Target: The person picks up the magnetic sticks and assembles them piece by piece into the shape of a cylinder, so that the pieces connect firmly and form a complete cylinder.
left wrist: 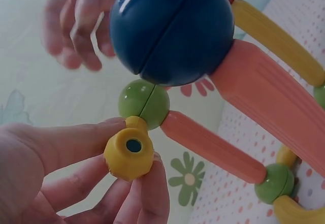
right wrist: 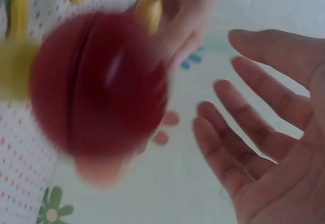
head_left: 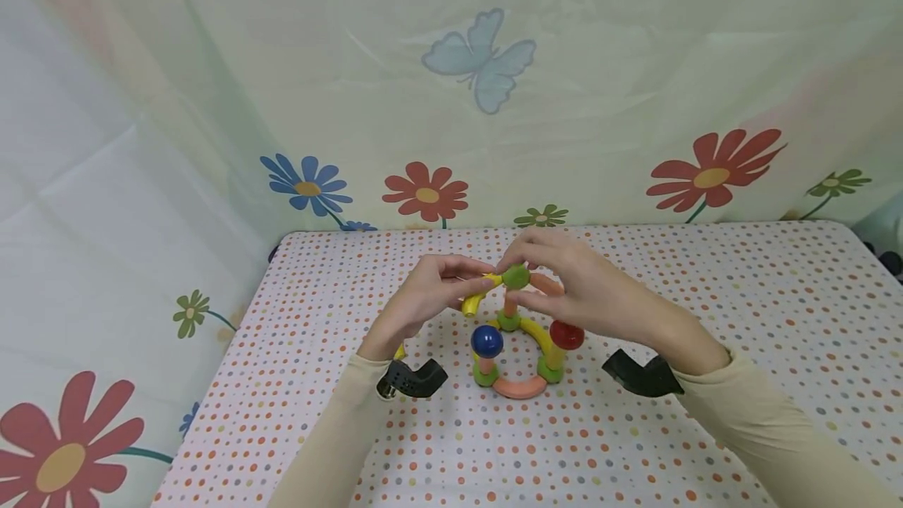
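Note:
My left hand [head_left: 423, 296] pinches a yellow connecting rod [left wrist: 118, 158] between thumb and fingers. One end of the rod meets a green ball [head_left: 516, 277] on top of an upright salmon rod [left wrist: 216, 148]. Around that ball, my right hand [head_left: 592, 284] is spread; in the right wrist view its fingers [right wrist: 254, 127] are apart and hold nothing. A salmon piece [head_left: 546, 285] shows beside the green ball, partly hidden by the hand. Nearer to me, a blue ball [head_left: 487, 341] and a red ball [head_left: 567, 334] top two other uprights.
The uprights stand on green balls joined by curved rods in a ring, with a salmon curved rod [head_left: 520, 389] at the front. Another yellow piece [head_left: 400, 352] lies by my left wrist, mostly hidden. A dotted cloth [head_left: 705, 445] covers the table; a flowered curtain [head_left: 600, 100] hangs behind.

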The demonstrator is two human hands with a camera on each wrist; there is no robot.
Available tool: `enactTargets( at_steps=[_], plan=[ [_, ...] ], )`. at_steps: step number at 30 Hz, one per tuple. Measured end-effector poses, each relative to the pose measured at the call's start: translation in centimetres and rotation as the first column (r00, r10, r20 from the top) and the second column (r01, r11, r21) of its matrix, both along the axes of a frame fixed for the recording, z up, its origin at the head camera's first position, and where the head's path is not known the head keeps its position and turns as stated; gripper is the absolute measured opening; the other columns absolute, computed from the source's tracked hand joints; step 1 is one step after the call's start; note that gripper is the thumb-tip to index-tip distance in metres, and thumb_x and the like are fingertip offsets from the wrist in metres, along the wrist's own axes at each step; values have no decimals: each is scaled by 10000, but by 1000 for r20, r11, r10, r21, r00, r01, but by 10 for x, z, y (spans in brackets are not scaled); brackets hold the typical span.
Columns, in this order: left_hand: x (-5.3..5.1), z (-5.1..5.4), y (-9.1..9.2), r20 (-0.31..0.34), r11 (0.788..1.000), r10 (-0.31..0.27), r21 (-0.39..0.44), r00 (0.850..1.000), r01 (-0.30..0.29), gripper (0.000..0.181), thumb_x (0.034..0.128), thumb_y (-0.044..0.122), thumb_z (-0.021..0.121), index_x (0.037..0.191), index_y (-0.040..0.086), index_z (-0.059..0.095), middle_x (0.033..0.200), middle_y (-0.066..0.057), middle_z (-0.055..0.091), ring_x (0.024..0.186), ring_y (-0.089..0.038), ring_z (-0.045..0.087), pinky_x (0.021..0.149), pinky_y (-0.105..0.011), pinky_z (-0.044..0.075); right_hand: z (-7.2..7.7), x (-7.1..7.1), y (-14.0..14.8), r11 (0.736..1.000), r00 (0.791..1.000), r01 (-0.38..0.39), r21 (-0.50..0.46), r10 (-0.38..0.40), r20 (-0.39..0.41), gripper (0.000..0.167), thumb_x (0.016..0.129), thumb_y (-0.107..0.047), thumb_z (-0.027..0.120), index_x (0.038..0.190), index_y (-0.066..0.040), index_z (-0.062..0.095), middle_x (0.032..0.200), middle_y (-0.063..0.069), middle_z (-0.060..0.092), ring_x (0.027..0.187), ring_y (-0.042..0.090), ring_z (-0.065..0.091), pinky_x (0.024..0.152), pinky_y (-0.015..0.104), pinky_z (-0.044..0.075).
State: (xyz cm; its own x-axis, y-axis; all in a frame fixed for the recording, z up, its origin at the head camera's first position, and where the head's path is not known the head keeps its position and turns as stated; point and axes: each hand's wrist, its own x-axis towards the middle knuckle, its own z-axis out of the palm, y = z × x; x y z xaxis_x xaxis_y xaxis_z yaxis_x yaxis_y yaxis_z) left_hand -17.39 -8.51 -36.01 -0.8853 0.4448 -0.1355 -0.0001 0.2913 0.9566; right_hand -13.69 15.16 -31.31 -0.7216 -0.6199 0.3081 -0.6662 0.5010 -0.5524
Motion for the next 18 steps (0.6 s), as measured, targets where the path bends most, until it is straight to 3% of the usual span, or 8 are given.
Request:
enactTargets(
  at_steps=[3,7,12,18],
  plan=[
    [-1,0,0,3,1000,11,-2,1000,-11,308,1001,155,724,1272,7,724,1148,-102,757,869,-148,688,813,-411,601,1,16,-12,994,995,-87,59,90,-36,264,896,-104,841,1135,-136,735,1143,-24,645,999,136,611,837,367,562],
    [-1,1,0,11,1000,20,19,1000,-20,289,998,121,722,1260,2,731,1183,-116,753,885,-144,709,765,-343,604,-8,29,-25,981,988,-138,137,146,-49,279,891,-147,857,1132,-125,719,1202,3,621,1027,134,611,849,313,556],
    [-1,2,2,25,999,31,18,999,-31,275,987,119,733,1240,13,745,1178,-110,755,892,-141,703,740,-289,589,-18,31,-33,978,983,-149,146,163,-88,276,850,-106,886,1071,-100,720,1146,15,601,984,131,606,807,267,550],
    [0,3,3,16,999,38,-3,999,-38,267,990,135,731,1228,15,749,1152,-94,763,891,-135,690,740,-300,586,-19,30,-36,979,980,-146,141,162,-112,269,833,-65,891,1049,-79,730,1144,39,612,954,139,627,797,264,555]
  ],
)
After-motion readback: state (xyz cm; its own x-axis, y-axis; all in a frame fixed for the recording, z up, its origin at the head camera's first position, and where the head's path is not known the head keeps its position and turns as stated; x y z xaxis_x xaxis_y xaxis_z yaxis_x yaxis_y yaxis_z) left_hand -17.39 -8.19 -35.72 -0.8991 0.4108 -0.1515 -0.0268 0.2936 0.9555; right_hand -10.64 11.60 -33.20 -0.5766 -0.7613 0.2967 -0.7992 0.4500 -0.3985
